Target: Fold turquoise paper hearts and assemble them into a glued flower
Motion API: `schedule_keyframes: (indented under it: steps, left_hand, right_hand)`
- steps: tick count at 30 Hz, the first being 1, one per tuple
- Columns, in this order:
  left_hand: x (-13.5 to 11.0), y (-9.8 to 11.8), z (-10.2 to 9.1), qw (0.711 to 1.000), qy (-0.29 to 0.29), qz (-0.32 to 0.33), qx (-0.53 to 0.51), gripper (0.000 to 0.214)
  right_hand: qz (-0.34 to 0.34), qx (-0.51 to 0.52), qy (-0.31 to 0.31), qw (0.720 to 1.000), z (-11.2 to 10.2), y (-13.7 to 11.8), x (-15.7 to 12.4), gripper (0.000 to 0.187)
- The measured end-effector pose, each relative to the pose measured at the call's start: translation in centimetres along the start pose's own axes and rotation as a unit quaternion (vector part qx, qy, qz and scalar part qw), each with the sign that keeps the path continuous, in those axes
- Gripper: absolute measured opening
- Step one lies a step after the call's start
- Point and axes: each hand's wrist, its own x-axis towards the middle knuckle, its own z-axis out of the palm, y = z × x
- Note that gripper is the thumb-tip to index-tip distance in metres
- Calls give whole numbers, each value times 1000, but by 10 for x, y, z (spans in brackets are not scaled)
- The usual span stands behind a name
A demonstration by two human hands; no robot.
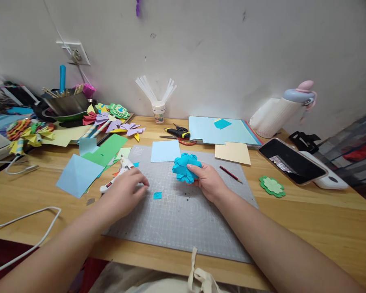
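Note:
My right hand (210,180) is closed round a bright blue folded paper flower (184,166), held just above the grey cutting mat (183,219). My left hand (125,190) rests on the mat's left side, fingers curled and pressed together, next to a white glue gun (117,176); I cannot make out anything in its fingertips. A small blue paper square (157,195) lies on the mat just right of that hand. A light blue sheet (165,151) lies at the mat's far edge.
Coloured paper sheets (91,160) and finished paper flowers (27,132) crowd the left. Scissors (178,132), a cup of white sticks (158,110), a paper stack (222,131), a red pencil (230,174), a green paper flower (272,186), a tablet (293,161) and a white cable (24,236) are around.

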Motion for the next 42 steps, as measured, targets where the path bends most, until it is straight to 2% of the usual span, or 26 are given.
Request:
schedule_keyframes:
  steps: [2, 4, 20, 27, 33, 35, 37, 40, 42]
  left_hand:
    - [5, 6, 4, 998, -49, 27, -27, 19]
    - [10, 8, 8, 997, -66, 30, -30, 20]
    - [28, 9, 9, 990, -140, 33, -15, 18]
    - [29, 7, 7, 988, -148, -9, -47, 16]
    - [30, 8, -11, 979, -163, -72, -99, 19]
    - [31, 11, -18, 978, -148, -85, -119, 19]
    - [32, 17, -23, 980, -108, -101, -136, 21]
    - [33, 32, -22, 982, 11, -114, -150, 19]
    - [33, 43, -15, 980, 99, -97, -146, 13]
  right_hand:
    - [0, 1, 0, 1000, 0, 0, 0, 36]
    - [-2, 2, -2, 1000, 0, -1, 0, 35]
    - [0, 7, 7, 1000, -3, 2, 3, 29]
    - [-1, 5, 9, 1000, -3, 3, 4, 31]
    - [4, -5, 14, 1000, -3, 2, 3, 30]
    - [11, -16, 16, 1000, -3, 2, 2, 26]
    - [28, -31, 12, 999, 0, 2, -1, 23]
    - [71, -53, -21, 996, 6, 3, -8, 19]
    - [99, -60, -53, 992, 11, 3, -13, 19]
